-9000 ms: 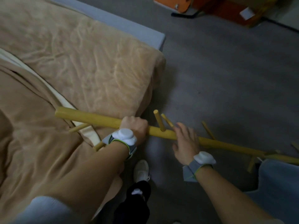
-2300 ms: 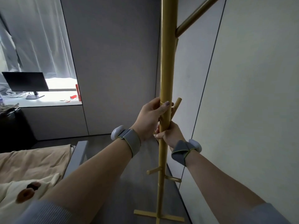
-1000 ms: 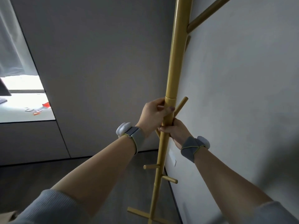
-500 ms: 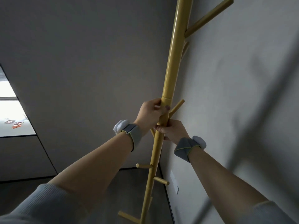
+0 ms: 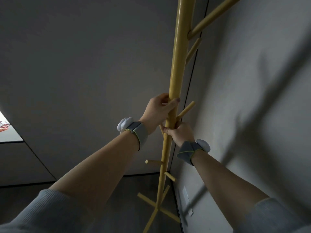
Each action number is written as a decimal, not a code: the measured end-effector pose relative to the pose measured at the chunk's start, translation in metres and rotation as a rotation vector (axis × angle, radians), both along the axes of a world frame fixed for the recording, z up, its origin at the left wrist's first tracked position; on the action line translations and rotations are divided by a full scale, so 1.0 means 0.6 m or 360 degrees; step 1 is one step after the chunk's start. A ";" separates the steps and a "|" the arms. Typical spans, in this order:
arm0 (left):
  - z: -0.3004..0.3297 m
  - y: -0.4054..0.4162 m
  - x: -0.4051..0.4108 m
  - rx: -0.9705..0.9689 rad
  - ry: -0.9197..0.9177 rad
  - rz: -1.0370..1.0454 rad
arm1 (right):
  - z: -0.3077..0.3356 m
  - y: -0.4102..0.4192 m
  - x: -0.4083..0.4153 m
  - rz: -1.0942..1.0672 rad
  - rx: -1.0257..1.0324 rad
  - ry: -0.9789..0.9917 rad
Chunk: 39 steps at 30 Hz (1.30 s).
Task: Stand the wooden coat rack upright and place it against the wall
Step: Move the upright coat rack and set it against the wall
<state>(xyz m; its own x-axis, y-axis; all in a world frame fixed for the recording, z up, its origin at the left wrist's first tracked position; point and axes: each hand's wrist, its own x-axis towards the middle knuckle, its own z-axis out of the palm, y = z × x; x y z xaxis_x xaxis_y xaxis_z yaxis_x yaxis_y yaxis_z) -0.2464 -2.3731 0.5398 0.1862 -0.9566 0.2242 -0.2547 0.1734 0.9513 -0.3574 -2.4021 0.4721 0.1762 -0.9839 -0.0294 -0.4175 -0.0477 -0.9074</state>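
- The wall [image 5: 252, 81] fills the right side of the view; a darker wall panel [image 5: 84, 64] fills the left, and the two meet in a corner behind the rack.
- The wooden coat rack [image 5: 178, 64] stands upright in that corner, just beside the wall. Its upper pegs angle toward the wall; actual contact cannot be confirmed.
- The cross base [image 5: 156, 209] rests on the grey floor [image 5: 134, 190], with one foot close to the foot of the wall.
- Step in hand, as judged: final positioning. The rack is already vertical; only seating it against the wall remains.
- Next move, as judged: settle the pole until all base feet lie flat, check that it stands unaided, then release one hand at a time.
- Both forearms reach forward and upward, sleeves pushed back, a grey band on each wrist.
- The left hand [image 5: 158, 113] is wrapped closed around the pole at mid-height, thumb across the front.
- The right hand [image 5: 181, 132] is closed around the pole directly below, the two nearly touching.
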 end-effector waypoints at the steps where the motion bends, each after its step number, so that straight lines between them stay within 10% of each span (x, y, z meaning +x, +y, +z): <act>1: -0.002 -0.023 0.014 -0.0012 0.0011 -0.0007 | -0.005 -0.018 0.013 -0.0029 0.0020 0.0007; 19: -0.063 -0.333 0.107 -0.0024 -0.0038 -0.0070 | -0.086 -0.313 0.107 -0.0147 0.0498 0.0227; 27: -0.113 -0.410 0.098 0.0201 0.0269 -0.0109 | -0.045 -0.392 0.073 -0.0029 -0.0024 0.0193; 39: -0.113 -0.441 0.101 0.0296 0.0180 -0.0258 | -0.103 -0.415 0.091 0.0011 0.0069 0.0644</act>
